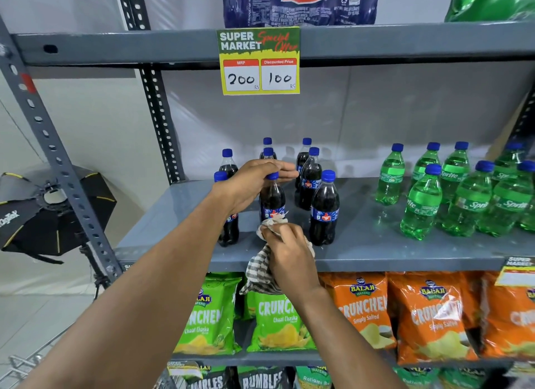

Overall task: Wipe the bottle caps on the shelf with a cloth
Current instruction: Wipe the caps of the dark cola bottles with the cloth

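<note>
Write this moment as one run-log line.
left hand: steadying dark cola bottle with blue cap | right hand: holding striped grey-and-white cloth below cap | cap not yet touched

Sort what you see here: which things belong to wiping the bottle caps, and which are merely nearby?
Job: striped cloth in right hand; cola bottles; Sprite bottles; left hand on a blue cap.
Nearby: chip bags; price sign; studio light.

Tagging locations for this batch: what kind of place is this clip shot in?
Most likely a supermarket aisle, possibly staged. A "Super Market Special Offer" price card hangs on a grey metal shelf stocked with cola bottles, Sprite bottles and chip bags; a studio softbox stands alongside.
</note>
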A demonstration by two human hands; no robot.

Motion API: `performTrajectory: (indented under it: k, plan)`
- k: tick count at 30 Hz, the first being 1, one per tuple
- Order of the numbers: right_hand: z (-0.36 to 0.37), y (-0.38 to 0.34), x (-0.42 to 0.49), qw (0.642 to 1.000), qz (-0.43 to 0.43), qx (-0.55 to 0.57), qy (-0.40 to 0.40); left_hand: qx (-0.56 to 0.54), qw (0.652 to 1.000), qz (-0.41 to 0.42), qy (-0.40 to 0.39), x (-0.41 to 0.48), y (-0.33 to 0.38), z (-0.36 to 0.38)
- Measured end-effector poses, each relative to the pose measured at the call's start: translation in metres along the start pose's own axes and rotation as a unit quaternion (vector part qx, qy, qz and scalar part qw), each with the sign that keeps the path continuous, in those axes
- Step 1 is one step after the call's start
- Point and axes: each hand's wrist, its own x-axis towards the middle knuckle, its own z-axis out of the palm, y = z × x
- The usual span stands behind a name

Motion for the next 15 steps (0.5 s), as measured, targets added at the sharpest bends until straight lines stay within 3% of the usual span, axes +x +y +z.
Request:
performTrajectory:
  k: [10, 15]
  plan:
    - [-0.006, -0.006, -0.001, 0.993, 0.089, 0.067, -0.035, 0.002, 1.000, -0.001, 0.002, -0.005, 0.003, 0.003]
    - [-0.010, -0.012, 0.010, 0.985, 0.105, 0.119, 0.062, 0.005, 1.000, 0.003, 0.000, -0.004, 0.003, 0.002]
